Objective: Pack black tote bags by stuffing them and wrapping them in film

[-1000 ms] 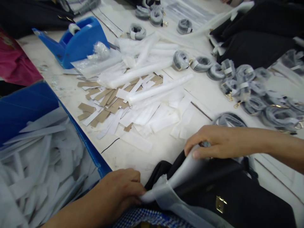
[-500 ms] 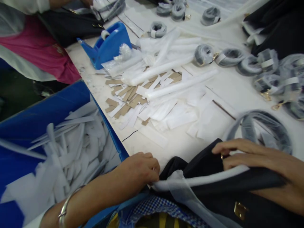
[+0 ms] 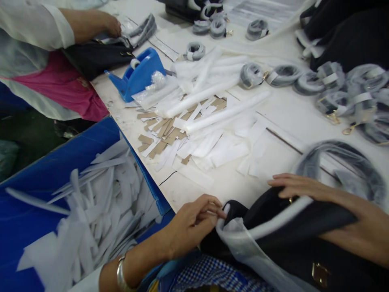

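A black bag (image 3: pixel 282 243) with a gold-coloured clasp (image 3: pixel 321 275) lies tilted close to my body. Along its upper edge runs a white padded strip (image 3: pixel 281 221), with a sheer white wrap (image 3: pixel 258 251) hanging down the front. At the strip's curled left end, my left hand (image 3: pixel 202 221) has its fingertips pinched on it. My right hand (image 3: pixel 331 202) grips the bag's upper right edge, fingers reaching over the top and part of the hand hidden behind the black material.
White and brown card strips (image 3: pixel 170 134) and white foam rolls (image 3: pixel 225 115) cover the table's middle beside a blue tape dispenser (image 3: pixel 139 75). Wrapped straps (image 3: pixel 284 75) lie right. A blue bin (image 3: pixel 60 158) of white scraps stands left. Another person's hand (image 3: pixel 112 26) works at upper left.
My left hand has moved right and slightly up, bending the strip's left end upward. My right hand's fingers have straightened a little. The other person's hand has come further into view.
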### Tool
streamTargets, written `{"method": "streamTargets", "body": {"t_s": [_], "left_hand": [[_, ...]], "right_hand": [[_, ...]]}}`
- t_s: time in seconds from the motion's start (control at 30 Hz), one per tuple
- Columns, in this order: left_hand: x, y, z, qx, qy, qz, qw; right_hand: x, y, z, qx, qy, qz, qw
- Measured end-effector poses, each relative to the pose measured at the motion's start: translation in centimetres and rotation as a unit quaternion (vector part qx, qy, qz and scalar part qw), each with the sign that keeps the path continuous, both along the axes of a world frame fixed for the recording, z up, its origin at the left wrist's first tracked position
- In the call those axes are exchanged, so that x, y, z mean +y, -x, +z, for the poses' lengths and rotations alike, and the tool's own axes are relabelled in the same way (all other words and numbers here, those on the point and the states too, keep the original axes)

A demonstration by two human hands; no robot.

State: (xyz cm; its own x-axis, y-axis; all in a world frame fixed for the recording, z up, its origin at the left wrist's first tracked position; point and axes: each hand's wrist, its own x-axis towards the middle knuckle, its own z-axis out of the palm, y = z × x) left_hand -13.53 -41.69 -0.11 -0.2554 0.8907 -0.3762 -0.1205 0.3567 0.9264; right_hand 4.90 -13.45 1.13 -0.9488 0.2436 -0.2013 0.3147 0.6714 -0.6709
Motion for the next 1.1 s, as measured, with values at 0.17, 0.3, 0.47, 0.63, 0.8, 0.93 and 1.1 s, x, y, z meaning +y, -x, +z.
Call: {"method": "streamTargets", "body": {"t_s": [0.17, 0.3, 0.47, 0.63, 0.8, 0.93, 1.1], "left_hand": [[-0.9, -0.8, 0.2, 0.201, 0.074, -0.074, 0.974], [-2.3, -2.2, -2.4, 0.368, -0.001, -0.061, 0.928], [-3.2, -3.5, -3.6, 0.427, -0.045, -0.008, 0.903], [-3.7, -4.2, -5.0, 0.481, -0.080, 0.015, 0.873], [-3.7, -3.3, -6.8, 0.519, -0.090, 0.027, 0.850], [-3.0, -1.3, -6.4, 0.516, -0.134, -0.010, 0.846], [0.0, -0.5, -3.2, 0.460, -0.116, -0.041, 0.879]], "right_hand": [[-0.6, 2.9, -2.0, -0.040, 0.032, -0.040, 0.998], [-1.7, 4.1, -3.0, -0.034, 0.016, -0.102, 0.994], [-2.1, 4.4, -3.7, 0.022, -0.003, -0.068, 0.997], [-2.8, 4.8, -4.9, 0.076, -0.059, -0.079, 0.992], [-3.9, 2.3, -1.2, 0.118, -0.107, -0.129, 0.979], [-7.0, -6.8, 3.7, 0.186, -0.195, -0.268, 0.925], [-14.8, -19.6, 1.6, 0.176, -0.192, -0.555, 0.790]]}}
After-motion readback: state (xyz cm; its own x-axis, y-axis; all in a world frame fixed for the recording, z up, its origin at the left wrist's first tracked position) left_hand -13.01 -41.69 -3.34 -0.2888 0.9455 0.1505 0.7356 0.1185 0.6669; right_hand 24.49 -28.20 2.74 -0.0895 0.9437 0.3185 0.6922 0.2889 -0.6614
